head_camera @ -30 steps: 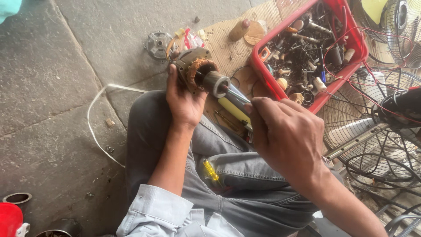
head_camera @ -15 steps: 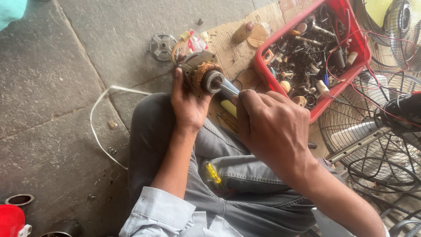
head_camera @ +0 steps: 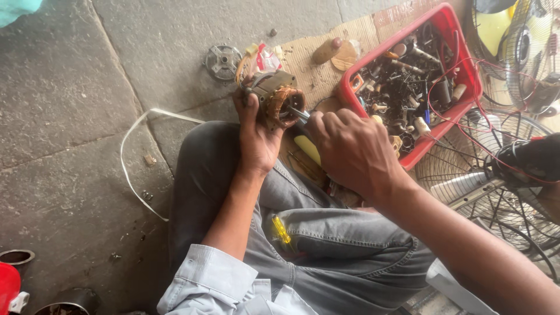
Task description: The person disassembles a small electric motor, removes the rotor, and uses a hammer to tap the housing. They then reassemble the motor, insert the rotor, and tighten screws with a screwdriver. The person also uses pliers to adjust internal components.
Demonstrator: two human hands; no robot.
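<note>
My left hand grips a small electric motor with copper windings and a grey metal housing, held above my knee. My right hand is closed around a tool or shaft whose thin metal end enters the motor's centre; the fingers hide most of it. A pale yellow handle lies just under my right hand. A small yellow-handled screwdriver rests on my lap, on the grey trousers.
A red plastic tray full of several metal parts sits to the right on cardboard. Wire fan grilles lie at the right. A round metal disc and a white strap lie on the stone floor.
My right hand has slid up the metal shaft toward the motor, covering most of it. The motor has turned in my left hand so its copper windings face me.
</note>
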